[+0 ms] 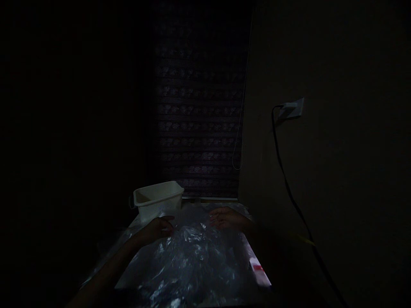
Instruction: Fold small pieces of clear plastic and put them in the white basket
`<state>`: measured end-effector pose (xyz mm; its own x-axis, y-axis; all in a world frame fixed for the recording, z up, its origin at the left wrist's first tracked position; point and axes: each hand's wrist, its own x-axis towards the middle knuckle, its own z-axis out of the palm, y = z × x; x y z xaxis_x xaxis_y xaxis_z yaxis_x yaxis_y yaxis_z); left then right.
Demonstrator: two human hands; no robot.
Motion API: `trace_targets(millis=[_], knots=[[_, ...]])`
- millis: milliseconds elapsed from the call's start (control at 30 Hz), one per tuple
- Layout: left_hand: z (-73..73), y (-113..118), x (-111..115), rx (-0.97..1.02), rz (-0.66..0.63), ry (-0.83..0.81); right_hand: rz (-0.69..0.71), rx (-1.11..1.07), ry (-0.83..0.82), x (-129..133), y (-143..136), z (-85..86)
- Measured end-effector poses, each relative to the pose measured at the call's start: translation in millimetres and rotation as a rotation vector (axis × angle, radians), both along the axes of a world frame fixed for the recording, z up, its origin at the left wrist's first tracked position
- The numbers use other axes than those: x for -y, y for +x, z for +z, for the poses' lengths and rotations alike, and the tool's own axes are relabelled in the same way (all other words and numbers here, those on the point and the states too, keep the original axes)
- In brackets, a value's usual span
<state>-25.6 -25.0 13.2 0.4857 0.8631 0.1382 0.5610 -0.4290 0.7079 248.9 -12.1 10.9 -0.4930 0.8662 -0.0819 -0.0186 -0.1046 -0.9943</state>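
Observation:
Crinkled clear plastic sheeting (195, 252) covers much of the table, catching light in bright streaks. My left hand (157, 229) is over its left side, fingers apart and pointing inward, with nothing visible in them. Across from it, my right hand (227, 218) has its fingers stretched toward the left, over the far right part of the plastic. The dark picture does not show whether either hand touches the sheeting. Just beyond my left hand stands a white plastic tub (160, 199) with a raised rim.
A patterned blind (199, 128) hangs behind the table, with a looped cord (237, 167) at its right. On the right wall, a black cable (289, 188) runs down from an outlet (292, 109). A pale item with a red mark (258, 268) lies at the table's right edge.

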Motion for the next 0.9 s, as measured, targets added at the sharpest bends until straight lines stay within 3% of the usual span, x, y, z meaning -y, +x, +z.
trace_targets(millis=[100, 267, 467, 567, 733, 900], knots=[[-3.3, -4, 0, 0.003, 0.037, -0.024, -0.080, -0.045, 0.017, -8, -10, -8.7], [-0.8, -14, 5, -0.035, -0.038, -0.029, -0.283, -0.070, 0.030, -15, -31, -12.6], [8.2, -25, 17, -0.194, 0.061, 0.216, -0.368, -0.005, 0.061, -16, -37, -5.0], [5.7, -7, 34, -0.208, 0.077, 0.412, -0.332, -0.024, 0.053, -12, -32, -0.4], [-19.0, 47, 61, -0.299, -0.001, 0.664, -0.268, 0.007, 0.039, -1, -28, 4.5], [-25.3, 65, 56, -0.300, 0.121, 0.778, -0.251, 0.049, 0.077, 4, -30, 9.9]])
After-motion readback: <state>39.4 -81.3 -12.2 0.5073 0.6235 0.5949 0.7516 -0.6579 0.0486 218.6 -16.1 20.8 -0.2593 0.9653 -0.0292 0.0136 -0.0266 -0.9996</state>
